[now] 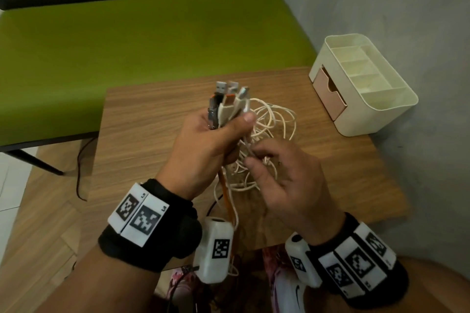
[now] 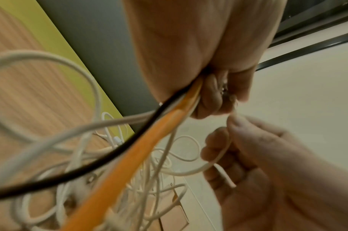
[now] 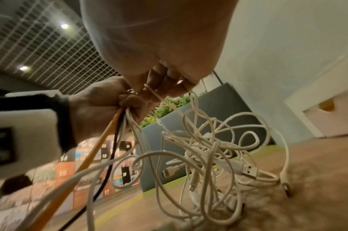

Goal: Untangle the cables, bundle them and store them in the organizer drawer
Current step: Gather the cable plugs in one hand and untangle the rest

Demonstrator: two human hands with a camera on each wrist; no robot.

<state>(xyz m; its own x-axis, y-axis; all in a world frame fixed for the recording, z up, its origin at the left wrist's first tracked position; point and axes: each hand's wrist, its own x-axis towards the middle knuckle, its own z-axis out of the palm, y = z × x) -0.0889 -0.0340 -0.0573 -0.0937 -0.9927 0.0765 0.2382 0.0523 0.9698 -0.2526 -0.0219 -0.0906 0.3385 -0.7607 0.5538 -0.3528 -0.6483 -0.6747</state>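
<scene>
My left hand [image 1: 216, 132] grips a bunch of cable plugs [image 1: 227, 101] upright above the wooden table [image 1: 152, 119]; white, orange and black cables hang from its fist. The orange cable [image 2: 141, 146] and black cable [image 2: 102, 161] run down past my left wrist. A tangle of white cables [image 1: 269, 122] lies on the table beyond my hands, with loose USB ends [image 3: 248, 170] in it. My right hand [image 1: 256, 157] pinches one thin white cable [image 2: 220, 157] just below the left fist. The cream organizer [image 1: 381, 107] with its pink drawer [image 1: 328, 91] slightly open stands at the table's right rear.
A green bench seat [image 1: 152, 40] stretches behind the table, and a grey wall [image 1: 381, 2] rises to the right of the organizer. The table's front edge is close to my wrists.
</scene>
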